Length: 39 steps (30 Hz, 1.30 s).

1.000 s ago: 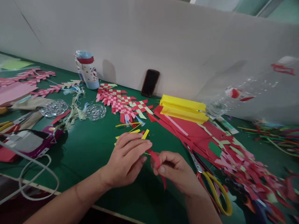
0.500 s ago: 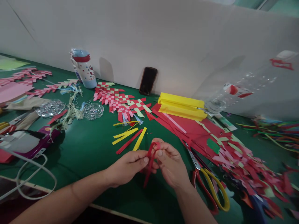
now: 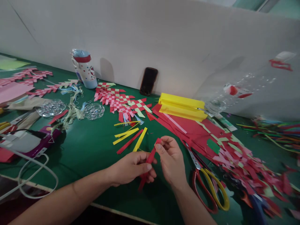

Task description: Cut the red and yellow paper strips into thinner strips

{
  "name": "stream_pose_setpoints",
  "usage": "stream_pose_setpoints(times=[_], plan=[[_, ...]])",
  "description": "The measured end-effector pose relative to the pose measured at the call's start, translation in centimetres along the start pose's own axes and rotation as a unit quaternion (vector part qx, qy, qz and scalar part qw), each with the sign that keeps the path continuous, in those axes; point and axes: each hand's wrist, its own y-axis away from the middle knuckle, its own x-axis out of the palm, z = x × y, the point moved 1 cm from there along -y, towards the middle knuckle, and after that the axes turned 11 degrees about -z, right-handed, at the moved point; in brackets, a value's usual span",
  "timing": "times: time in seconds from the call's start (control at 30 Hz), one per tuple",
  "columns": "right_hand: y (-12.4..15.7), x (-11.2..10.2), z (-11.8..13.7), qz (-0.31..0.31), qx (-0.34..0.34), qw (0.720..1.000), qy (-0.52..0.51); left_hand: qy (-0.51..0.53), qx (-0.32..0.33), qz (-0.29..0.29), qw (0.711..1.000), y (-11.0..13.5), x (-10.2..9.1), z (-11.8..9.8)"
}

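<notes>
Between my two hands runs a red paper strip (image 3: 152, 154), slanting from upper right to lower left over the green table (image 3: 89, 143). My right hand (image 3: 172, 159) pinches its upper end between thumb and fingers. Lower down, my left hand (image 3: 134, 167) grips the strip with the thumb on top. The strip's tail hangs below my left fingers, slightly blurred. Just beyond my hands lie several yellow paper strips (image 3: 126, 135) and a loose red strip (image 3: 129, 142). Woven red, pink and pale green paper pieces (image 3: 119, 101) lie behind these.
Scissors with red and yellow handles (image 3: 203, 178) lie right of my right hand, beside paper scraps (image 3: 248, 168). Folded yellow paper (image 3: 181, 106), a phone (image 3: 149, 81) and a plastic bottle (image 3: 234, 92) are along the wall. At left are a cup (image 3: 85, 72), bead dishes (image 3: 93, 111) and a white cable (image 3: 55, 175).
The red strip was bent in a loop between my fingers; now it lies flat and straighter. My left hand has slid lower along it, while my right hand holds the top end.
</notes>
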Motion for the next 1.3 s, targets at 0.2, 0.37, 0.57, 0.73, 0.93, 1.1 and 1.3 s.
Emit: stream_pose_setpoints(times=[0.2, 0.37, 0.57, 0.73, 0.93, 1.1, 1.3], plan=[[0.11, -0.01, 0.41, 0.151, 0.055, 0.986, 0.034, -0.026, 0.024, -0.037, 0.999, -0.13, -0.37, -0.40], [0.44, 0.04, 0.43, 0.171, 0.067, 0.979, 0.085, -0.040, 0.022, -0.021, 0.999, 0.00, -0.41, -0.52], [0.15, -0.12, 0.35, 0.092, -0.019, 0.987, 0.132, -0.029, 0.008, -0.009, 1.000, -0.18, -0.26, -0.16], [0.25, -0.25, 0.20, 0.102, -0.022, 0.986, 0.126, -0.023, 0.008, -0.014, 1.000, -0.24, -0.30, -0.05], [0.48, 0.02, 0.16, 0.137, 0.010, 0.979, 0.151, -0.025, 0.012, -0.027, 0.999, -0.35, -0.44, -0.25], [0.12, -0.05, 0.66, 0.116, -0.025, 0.978, 0.174, 0.010, -0.011, -0.033, 0.999, -0.23, -0.52, -0.61], [-0.05, -0.22, 0.89, 0.146, -0.048, 0.971, 0.185, 0.041, -0.042, -0.036, 0.998, -0.26, -0.71, -0.64]])
